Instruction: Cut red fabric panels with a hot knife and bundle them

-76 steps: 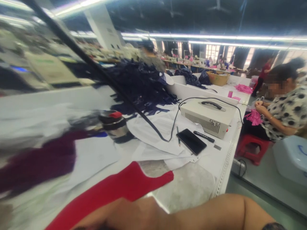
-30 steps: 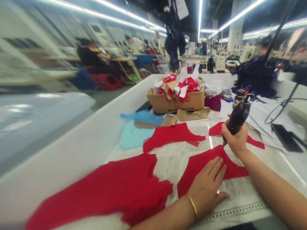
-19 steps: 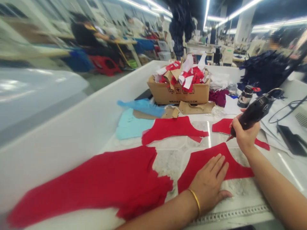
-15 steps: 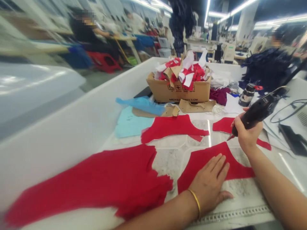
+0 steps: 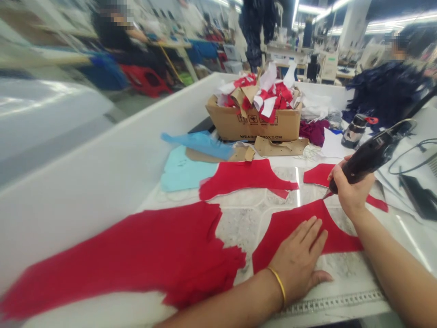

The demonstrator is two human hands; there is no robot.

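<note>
My left hand (image 5: 300,262) lies flat with fingers stretched out on a red fabric piece (image 5: 283,230) near the table's front edge. My right hand (image 5: 350,189) is wrapped round a black corded cutting tool (image 5: 370,155), tilted with its tip at the top corner of that same piece. Other red pieces lie around: a large one (image 5: 136,255) at the left, one (image 5: 242,177) in the middle and one (image 5: 321,174) behind the tool. All rest on the white table (image 5: 102,182).
A cardboard box (image 5: 259,125) heaped with red and white scraps stands at the back, with blue fabric (image 5: 187,159) and cardboard patterns (image 5: 280,146) before it. A metal flask (image 5: 355,130) and dark blue fabric heap (image 5: 385,93) sit at the right. Other people work at tables behind.
My view swung from the table's right end to the red pieces. In the last second the tool tilted from upright to slanting right, and my left hand stayed flat on the fabric.
</note>
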